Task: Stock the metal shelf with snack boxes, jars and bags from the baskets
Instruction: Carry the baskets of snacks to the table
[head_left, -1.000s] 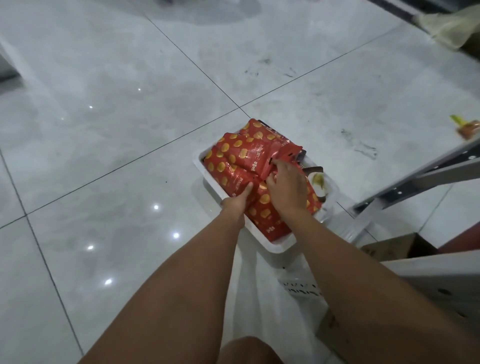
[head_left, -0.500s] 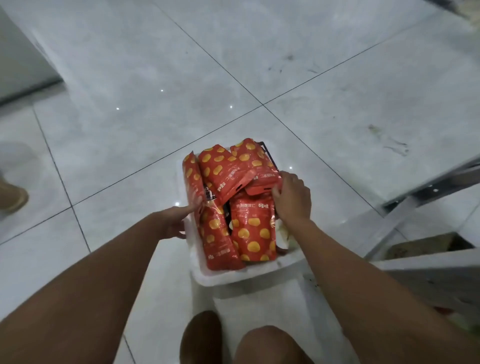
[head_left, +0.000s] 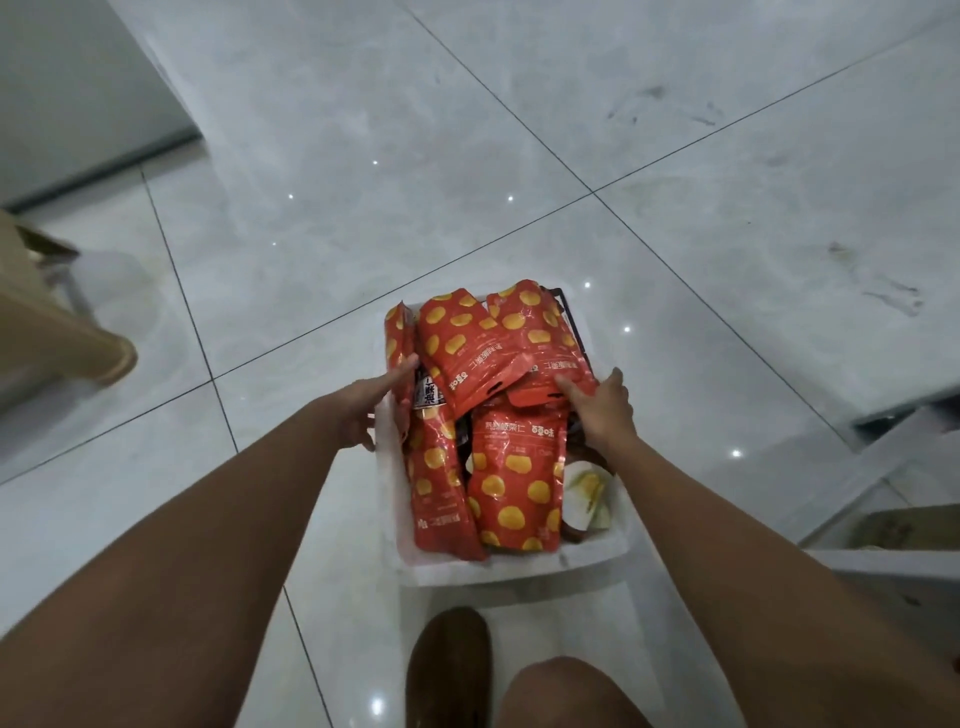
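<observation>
The red bags (head_left: 511, 488) are piled in the white basket (head_left: 493, 569), which sits on the floor tiles (head_left: 519, 130) right in front of the person's shoe (head_left: 449, 670); none is on the shelf yet, so I'd say this is sorting before a pick. They are flat, glossy foil pouches, red with yellow blobs and pale lettering, slippery-looking and creased, and they overlap like loose cards: 2 lie lengthwise toward the near edge and 2 more are fanned across the far edge. A thin one (head_left: 397, 343) stands on its side against the left edge. The left hand (head_left: 363, 405) reaches over that edge with fingers straight and together, the tips touching the standing bag, probably to stop the stack sliding out. The right hand (head_left: 602, 410) comes in over the right edge and lays its fingers on the near corner of the far right bag (head_left: 535, 332), thumb lifted clear; I see no pinch, more a press to steady or peel it back. Under the pile a dark label (head_left: 428, 397) peeks out, and a white packet (head_left: 587, 493) with a yellow picture lies in the near right corner. A black wire piece (head_left: 571, 322) shows along the far right edge. The basket is smooth, stiff plastic. A pale metal frame (head_left: 893, 447), likely the shelf, stands off to the right.
</observation>
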